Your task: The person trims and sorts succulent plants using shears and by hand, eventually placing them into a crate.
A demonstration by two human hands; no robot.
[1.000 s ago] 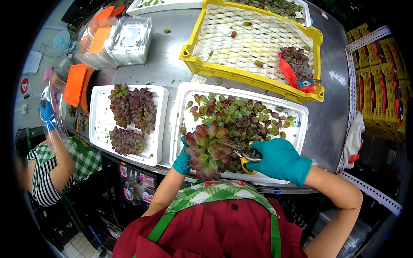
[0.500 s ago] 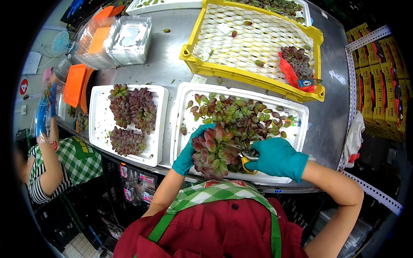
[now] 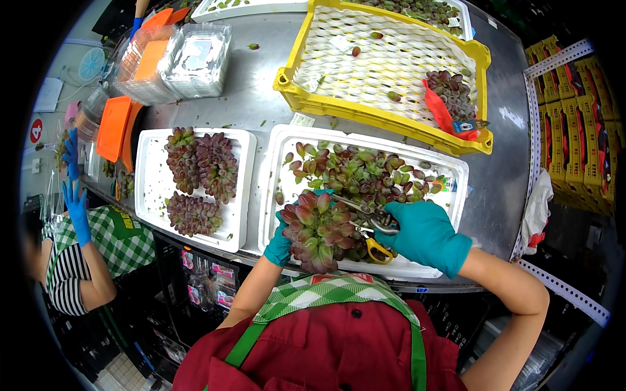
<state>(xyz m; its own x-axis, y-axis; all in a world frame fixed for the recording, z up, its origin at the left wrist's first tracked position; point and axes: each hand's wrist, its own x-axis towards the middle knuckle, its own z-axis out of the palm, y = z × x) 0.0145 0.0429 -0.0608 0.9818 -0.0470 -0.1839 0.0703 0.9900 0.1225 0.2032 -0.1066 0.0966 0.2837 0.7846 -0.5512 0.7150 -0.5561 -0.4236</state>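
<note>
My left hand point(image 3: 279, 245), in a teal glove, is closed around the far left side of a bunch of elongated red-green grapes point(image 3: 317, 231). The bunch hides most of its fingers. In my teal-gloved right hand point(image 3: 417, 233) I grip scissors, their metal blades point(image 3: 352, 204) spread apart at the bunch's right side. A yellow loop handle point(image 3: 379, 253) shows just below that hand. Beneath both hands lies a white tray point(image 3: 270, 176) holding many loose grapes point(image 3: 352, 171). Another white tray point(image 3: 150, 195), to the left, holds several trimmed dark grape bunches point(image 3: 216, 166).
Behind the trays stands a yellow crate point(image 3: 385, 120) lined with white foam netting, a grape bunch point(image 3: 450, 91) in its corner. Stacked clear plastic boxes point(image 3: 199, 62) and orange boards point(image 3: 114, 127) are at the far left. A co-worker's blue-gloved hand point(image 3: 77, 207) is at the left.
The held bunch has turned and shifted slightly left and down. The scissor blades, mostly hidden before, now show spread apart. The co-worker's hands have moved, one lower.
</note>
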